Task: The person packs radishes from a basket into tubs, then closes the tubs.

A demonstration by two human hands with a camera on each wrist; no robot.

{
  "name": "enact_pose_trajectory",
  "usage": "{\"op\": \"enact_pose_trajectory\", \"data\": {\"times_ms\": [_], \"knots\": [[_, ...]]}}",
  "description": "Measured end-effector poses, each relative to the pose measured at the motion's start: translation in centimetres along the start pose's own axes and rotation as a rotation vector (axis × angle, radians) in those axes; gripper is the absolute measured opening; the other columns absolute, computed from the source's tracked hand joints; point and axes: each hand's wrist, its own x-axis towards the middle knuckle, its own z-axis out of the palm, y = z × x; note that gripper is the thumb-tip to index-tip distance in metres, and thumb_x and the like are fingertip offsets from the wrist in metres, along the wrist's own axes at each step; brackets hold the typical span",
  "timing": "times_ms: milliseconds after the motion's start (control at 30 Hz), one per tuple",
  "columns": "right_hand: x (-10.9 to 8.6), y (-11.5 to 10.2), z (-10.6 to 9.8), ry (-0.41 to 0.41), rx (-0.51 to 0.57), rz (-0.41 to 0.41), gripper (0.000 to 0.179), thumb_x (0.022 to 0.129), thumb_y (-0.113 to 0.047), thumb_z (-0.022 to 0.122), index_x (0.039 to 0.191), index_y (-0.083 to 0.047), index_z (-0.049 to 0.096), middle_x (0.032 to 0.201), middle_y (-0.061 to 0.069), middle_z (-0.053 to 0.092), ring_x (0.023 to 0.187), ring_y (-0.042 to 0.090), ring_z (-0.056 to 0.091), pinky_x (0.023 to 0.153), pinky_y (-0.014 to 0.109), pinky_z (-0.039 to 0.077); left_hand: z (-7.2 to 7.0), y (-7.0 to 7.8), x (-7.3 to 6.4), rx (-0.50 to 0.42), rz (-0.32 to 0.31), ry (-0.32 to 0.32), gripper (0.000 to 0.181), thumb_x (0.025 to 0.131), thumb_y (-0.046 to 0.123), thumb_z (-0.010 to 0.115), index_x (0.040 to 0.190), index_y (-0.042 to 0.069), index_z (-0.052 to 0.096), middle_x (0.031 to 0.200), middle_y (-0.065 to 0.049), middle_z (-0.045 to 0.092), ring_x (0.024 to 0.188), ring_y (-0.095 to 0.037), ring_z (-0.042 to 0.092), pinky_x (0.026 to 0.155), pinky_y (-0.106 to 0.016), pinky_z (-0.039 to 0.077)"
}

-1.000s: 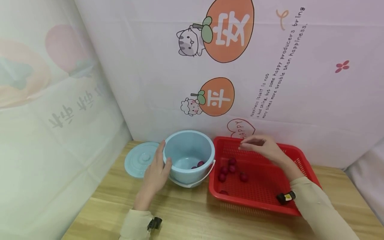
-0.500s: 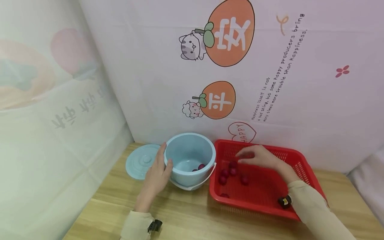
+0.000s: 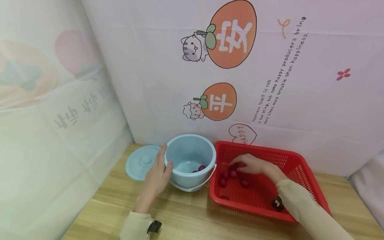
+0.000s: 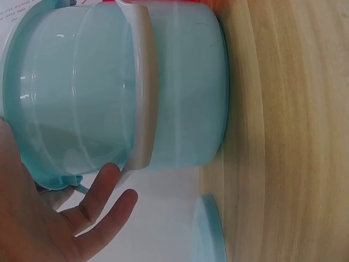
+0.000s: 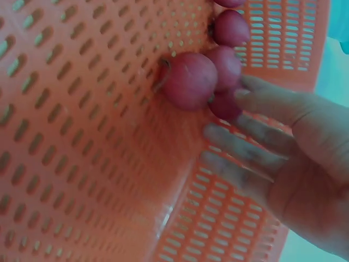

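Observation:
A light blue bucket (image 3: 187,181) stands on the table with a couple of dark red radishes (image 3: 201,168) visible inside. My left hand (image 3: 157,173) rests against its left side at the rim, fingers extended; the left wrist view shows spread fingers beside the bucket wall and its white handle (image 4: 144,87). To the right, a red plastic basket (image 3: 264,196) holds several radishes, some with thin roots. My right hand (image 3: 250,164) reaches into the basket. In the right wrist view its thumb and fingers are around a radish (image 5: 226,105) at the back, the thumb tip overlapping it, other fingers fairly straight.
A light blue lid (image 3: 142,163) lies on the wooden table (image 3: 168,216), left of the bucket. The basket's left rim stands close to the bucket. A printed white cloth (image 3: 156,66) hangs behind, and another covers the left side.
My right hand has moved down and left into the basket, from above it to the radishes near the back left. My left hand has stayed at the bucket. The head view has shifted slightly.

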Motion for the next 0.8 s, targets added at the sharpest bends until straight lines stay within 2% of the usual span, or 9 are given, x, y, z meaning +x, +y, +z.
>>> {"op": "enact_pose_trajectory", "data": {"times_ms": [133, 233, 367, 467, 800], "knots": [[0.5, 2.3, 0.8, 0.008, -0.043, -0.089, 0.042, 0.091, 0.004, 0.07, 0.131, -0.007, 0.072, 0.123, 0.01, 0.073, 0.114, 0.031, 0.068, 0.094, 0.05, 0.058, 0.0, 0.0, 0.1, 0.006, 0.006, 0.004, 0.069, 0.112, 0.049, 0.037, 0.171, 0.022, 0.014, 0.173, -0.006, 0.027, 0.14, -0.045, 0.051, 0.095, -0.069, 0.051], [0.8, 2.6, 1.1, 0.032, -0.086, -0.103, 0.041, 0.088, 0.005, 0.073, 0.127, -0.008, 0.074, 0.118, 0.009, 0.074, 0.108, 0.027, 0.069, 0.089, 0.047, 0.06, 0.0, -0.1, 0.2, 0.012, 0.011, 0.007, 0.068, 0.112, 0.047, 0.038, 0.171, 0.021, 0.014, 0.173, -0.007, 0.028, 0.138, -0.045, 0.053, 0.093, -0.068, 0.052], [1.3, 0.7, 0.9, 0.031, -0.12, 0.009, 0.036, 0.087, 0.006, 0.077, 0.12, -0.009, 0.077, 0.114, 0.006, 0.074, 0.105, 0.025, 0.068, 0.093, 0.051, 0.058, 0.0, 0.0, 0.2, 0.007, 0.01, 0.005, 0.068, 0.112, 0.046, 0.038, 0.171, 0.021, 0.015, 0.173, -0.006, 0.028, 0.137, -0.044, 0.054, 0.093, -0.067, 0.053], [1.5, -0.1, 0.8, 0.01, -0.131, 0.078, 0.034, 0.089, 0.005, 0.077, 0.12, -0.01, 0.077, 0.114, 0.005, 0.074, 0.107, 0.025, 0.068, 0.096, 0.051, 0.057, 0.0, 0.1, 0.2, 0.001, 0.007, 0.0, 0.068, 0.112, 0.047, 0.038, 0.171, 0.021, 0.015, 0.173, -0.006, 0.027, 0.138, -0.044, 0.053, 0.094, -0.067, 0.052], [1.6, -0.5, 0.9, 0.029, -0.15, 0.079, 0.033, 0.09, 0.005, 0.076, 0.12, -0.007, 0.077, 0.113, 0.008, 0.075, 0.108, 0.03, 0.07, 0.096, 0.054, 0.057, -0.1, 0.1, 0.1, -0.005, 0.001, -0.003, 0.067, 0.113, 0.046, 0.038, 0.171, 0.021, 0.014, 0.173, -0.006, 0.027, 0.139, -0.044, 0.053, 0.096, -0.067, 0.052]]}}
